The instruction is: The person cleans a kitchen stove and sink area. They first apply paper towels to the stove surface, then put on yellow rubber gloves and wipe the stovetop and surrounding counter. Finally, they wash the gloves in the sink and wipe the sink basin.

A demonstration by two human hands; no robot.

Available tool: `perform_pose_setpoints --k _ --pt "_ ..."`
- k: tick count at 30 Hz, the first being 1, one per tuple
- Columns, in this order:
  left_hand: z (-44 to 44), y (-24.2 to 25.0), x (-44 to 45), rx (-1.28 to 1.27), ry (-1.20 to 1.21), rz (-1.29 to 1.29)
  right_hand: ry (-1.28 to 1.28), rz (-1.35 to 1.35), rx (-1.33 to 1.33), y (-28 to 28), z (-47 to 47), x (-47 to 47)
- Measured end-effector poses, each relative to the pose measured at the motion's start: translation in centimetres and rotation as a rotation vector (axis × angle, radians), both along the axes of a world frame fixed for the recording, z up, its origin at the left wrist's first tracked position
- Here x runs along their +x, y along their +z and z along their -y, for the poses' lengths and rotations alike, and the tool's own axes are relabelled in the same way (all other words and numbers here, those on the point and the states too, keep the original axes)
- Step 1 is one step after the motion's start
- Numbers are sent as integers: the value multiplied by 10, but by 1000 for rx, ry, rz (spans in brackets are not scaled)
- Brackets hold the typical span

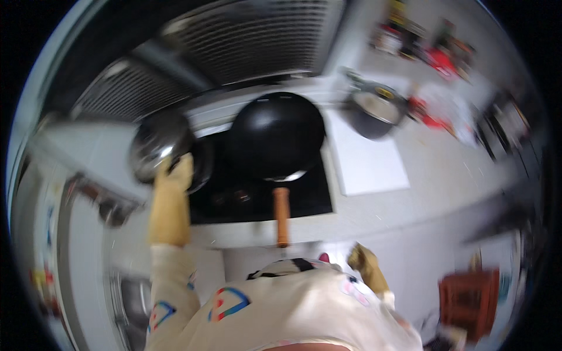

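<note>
My left hand [174,193], in a tan glove, reaches forward to the left side of the hob. Its fingers close around the dark knob of a shiny round pot lid [160,140]. The lid is tilted above a dark pan [203,164], which it partly hides. Beside it on the black hob [259,206] sits a large black wok [279,136], its wooden handle [282,219] pointing towards me. My right hand [366,265], gloved too, hangs low by my side in front of the counter, away from the cookware. Its fingers look curled, and blur hides whether anything is in them.
A range hood [254,39] overhangs the hob. Right of it are a white board [369,164], a lidded pot [377,107], a plastic bag [448,105] and several jars [390,39]. A sink [136,298] lies left, a wooden stool [467,302] right.
</note>
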State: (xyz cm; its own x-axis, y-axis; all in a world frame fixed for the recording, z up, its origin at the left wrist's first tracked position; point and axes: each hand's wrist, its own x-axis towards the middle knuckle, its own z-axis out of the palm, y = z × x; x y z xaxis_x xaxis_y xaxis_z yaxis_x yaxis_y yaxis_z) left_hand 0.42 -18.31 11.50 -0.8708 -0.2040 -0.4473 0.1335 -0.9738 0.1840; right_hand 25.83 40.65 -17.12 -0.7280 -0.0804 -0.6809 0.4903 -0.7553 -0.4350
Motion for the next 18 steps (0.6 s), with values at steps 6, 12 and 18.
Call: perform_pose_setpoints --k 6,12,18 --pt "-3 -8 -65 -13 251 276 130 55 191 0 12 11" --pt "32 -32 -75 -109 175 245 -113 -138 90 49 -13 20" --pt "19 -21 -52 -230 -6 227 -210 -187 225 97 -60 5"
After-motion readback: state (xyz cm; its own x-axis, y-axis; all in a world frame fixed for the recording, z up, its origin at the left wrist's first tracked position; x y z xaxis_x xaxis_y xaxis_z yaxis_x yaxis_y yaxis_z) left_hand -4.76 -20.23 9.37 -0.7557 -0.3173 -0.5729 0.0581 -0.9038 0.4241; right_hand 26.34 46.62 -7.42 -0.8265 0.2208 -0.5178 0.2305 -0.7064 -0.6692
